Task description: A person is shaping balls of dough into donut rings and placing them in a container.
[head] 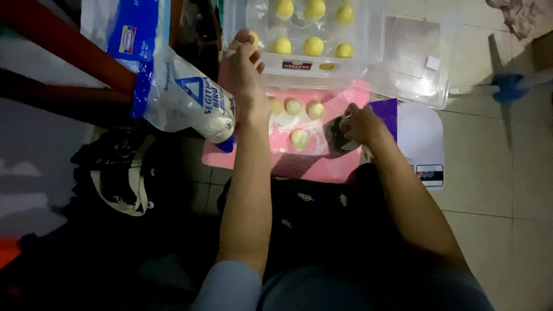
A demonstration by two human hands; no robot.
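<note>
My left hand [242,63] reaches forward to the near left corner of a clear plastic box [322,72] and holds a yellow dough ball [253,39] at its rim. Several more yellow balls [314,46] lie inside the box. My right hand [360,124] rests on a pink mat [314,164], closed around a small dark scraper-like tool [337,135]. Several floured dough balls [299,138] sit on the mat between my two hands.
A white and blue flour bag [181,98] leans at the left of the mat. The clear box lid [415,57] and a white kitchen scale [423,144] lie to the right on the tiled floor. A dark bag [118,173] sits at the left.
</note>
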